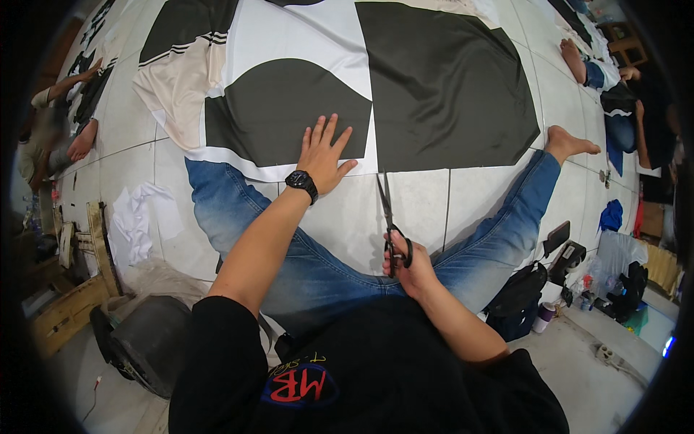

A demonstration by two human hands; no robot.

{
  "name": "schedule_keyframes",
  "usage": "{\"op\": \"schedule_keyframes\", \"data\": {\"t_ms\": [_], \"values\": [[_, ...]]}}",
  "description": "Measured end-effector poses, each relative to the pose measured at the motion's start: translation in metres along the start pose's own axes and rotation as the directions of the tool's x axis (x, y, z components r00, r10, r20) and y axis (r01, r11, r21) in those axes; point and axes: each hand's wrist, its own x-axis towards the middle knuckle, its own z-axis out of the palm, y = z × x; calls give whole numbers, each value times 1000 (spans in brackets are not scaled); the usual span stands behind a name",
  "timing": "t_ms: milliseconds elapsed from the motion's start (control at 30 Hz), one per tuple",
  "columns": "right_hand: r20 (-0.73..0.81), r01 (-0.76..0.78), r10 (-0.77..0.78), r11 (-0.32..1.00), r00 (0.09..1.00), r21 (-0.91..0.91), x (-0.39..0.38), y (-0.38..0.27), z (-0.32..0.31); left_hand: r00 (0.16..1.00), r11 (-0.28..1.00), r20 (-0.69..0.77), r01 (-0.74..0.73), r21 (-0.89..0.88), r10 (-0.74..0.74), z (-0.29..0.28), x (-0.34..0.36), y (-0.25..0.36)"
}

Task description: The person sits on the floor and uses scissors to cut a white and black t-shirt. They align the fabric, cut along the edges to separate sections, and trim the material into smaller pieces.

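My left hand (324, 158) lies flat with fingers spread on a dark piece of fabric (282, 116) edged in white. In my right hand (410, 266) is a pair of black-handled scissors (388, 210), held by the handles with the blades pointing away from me. The blades look slightly parted, their tips near the bottom end of a narrow white strip of fabric (372, 141). To the right of that strip spreads a larger dark fabric panel (452, 94), slightly wrinkled. Cream fabric with dark stripes (181, 79) lies at the left.
White floor tiles (419, 199) lie between my outstretched legs. Crumpled white cloth (144, 220) and a black bucket-like container (155, 340) are at my left. A dark bag (517, 296) and a cup (543, 316) stand at my right. Other people sit at both far sides.
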Motion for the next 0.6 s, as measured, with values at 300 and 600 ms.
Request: {"op": "schedule_keyframes", "data": {"t_ms": [300, 600], "values": [[-43, 214, -218, 973, 975, -80, 31, 13, 20, 999, 1000, 33, 21, 0, -21, 4, -8, -4], [-72, 273, -296, 934, 953, -231, 39, 14, 21, 998, 999, 50, 22, 25, -23, 2, -9, -3]]}}
